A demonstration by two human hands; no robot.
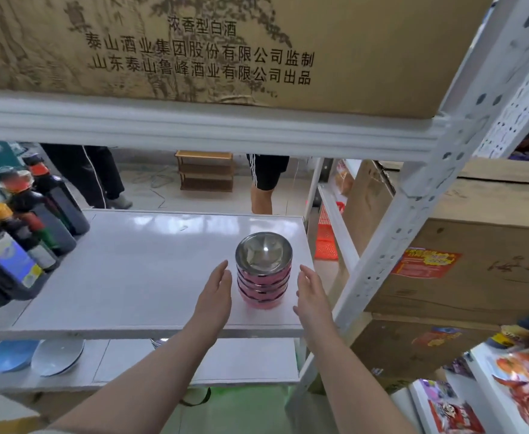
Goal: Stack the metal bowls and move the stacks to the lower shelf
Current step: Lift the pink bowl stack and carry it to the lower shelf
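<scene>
A stack of several metal bowls (263,270) with pink outsides and a shiny inside stands on the white middle shelf (131,277), near its front right corner. My left hand (214,292) is just left of the stack, palm facing it, fingers apart, with a small gap between. My right hand (311,296) is just right of the stack, also open and not touching. The lower shelf (225,361) lies below; part of a metal bowl (160,342) peeks out under the middle shelf's front edge.
Dark sauce bottles (28,227) crowd the shelf's left side. Two blue plates (34,355) lie on the lower shelf's left. A white shelf post (391,245) rises right of the stack. Cardboard boxes (476,245) stand to the right. People's legs (266,183) stand behind.
</scene>
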